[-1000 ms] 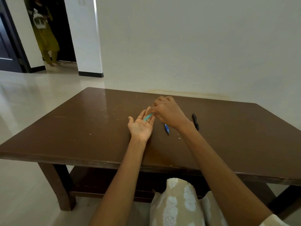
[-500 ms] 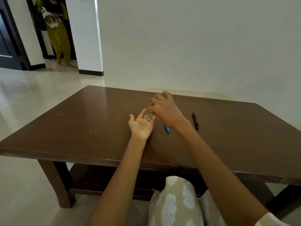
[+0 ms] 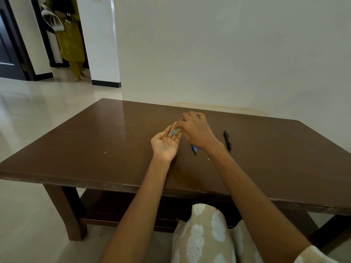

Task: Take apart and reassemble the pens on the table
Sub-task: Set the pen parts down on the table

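A small teal plastic pen piece (image 3: 173, 131) lies across the fingers of the left hand (image 3: 166, 142), which is turned palm up on the dark brown wooden table (image 3: 106, 141), its fingers loosely extended and only slightly cupped beneath the piece. The right hand (image 3: 197, 130) reaches over from the right, back of the hand up, and its thumb and forefinger meet at the far end of the teal piece; the tips seem to pinch it, though the contact is small and partly hidden by the knuckles. The other fingers (image 3: 191, 115) of that hand curl above the tabletop beyond the piece.

Just to the right of the held piece, half hidden under the right wrist, the blue-tipped end of a slim pen part (image 3: 194, 149) lies flat on the table, pointing toward the near edge. Further right again, apart from the right forearm, a black plastic pen (image 3: 227, 140) lies flat, roughly parallel to the blue one.

Below the near edge of the table a knee in beige cloth with white leaf prints (image 3: 204, 234) shows, beside the table's lower shelf. Far off to the upper left, a person in an olive-green outfit (image 3: 71, 37) stands in a doorway, carrying something white.
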{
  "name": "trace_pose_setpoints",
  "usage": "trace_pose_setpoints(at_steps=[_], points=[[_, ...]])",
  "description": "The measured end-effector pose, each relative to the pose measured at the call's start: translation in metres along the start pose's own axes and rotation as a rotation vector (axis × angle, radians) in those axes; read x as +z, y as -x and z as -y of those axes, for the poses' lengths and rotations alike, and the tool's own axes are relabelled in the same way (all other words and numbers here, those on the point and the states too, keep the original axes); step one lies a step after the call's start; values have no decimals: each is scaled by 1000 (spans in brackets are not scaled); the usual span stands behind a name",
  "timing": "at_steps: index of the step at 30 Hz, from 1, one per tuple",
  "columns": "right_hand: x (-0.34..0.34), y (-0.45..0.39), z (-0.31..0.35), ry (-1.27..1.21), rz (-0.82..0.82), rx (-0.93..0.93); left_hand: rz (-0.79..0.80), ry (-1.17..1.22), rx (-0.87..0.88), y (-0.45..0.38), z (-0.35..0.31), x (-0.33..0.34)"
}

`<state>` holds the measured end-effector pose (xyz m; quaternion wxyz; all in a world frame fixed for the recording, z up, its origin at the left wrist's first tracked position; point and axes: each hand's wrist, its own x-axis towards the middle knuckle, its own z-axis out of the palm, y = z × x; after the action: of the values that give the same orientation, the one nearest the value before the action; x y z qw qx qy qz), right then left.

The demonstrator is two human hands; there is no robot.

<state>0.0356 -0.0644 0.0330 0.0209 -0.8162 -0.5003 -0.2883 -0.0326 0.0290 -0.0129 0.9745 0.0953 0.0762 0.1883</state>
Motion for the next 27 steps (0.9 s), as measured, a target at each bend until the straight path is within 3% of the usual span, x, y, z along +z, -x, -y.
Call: trace_pose_setpoints(at_steps=[13,19,27], points=[[21,5,-23,-322,4,188,19,20,32,-3,1,0],[15,14,-34,-758,-67,431,5,46,50,-5,-4,1],[13,17,-11,-1148,294,525,-4,-11,143,-7,-39,-7]])
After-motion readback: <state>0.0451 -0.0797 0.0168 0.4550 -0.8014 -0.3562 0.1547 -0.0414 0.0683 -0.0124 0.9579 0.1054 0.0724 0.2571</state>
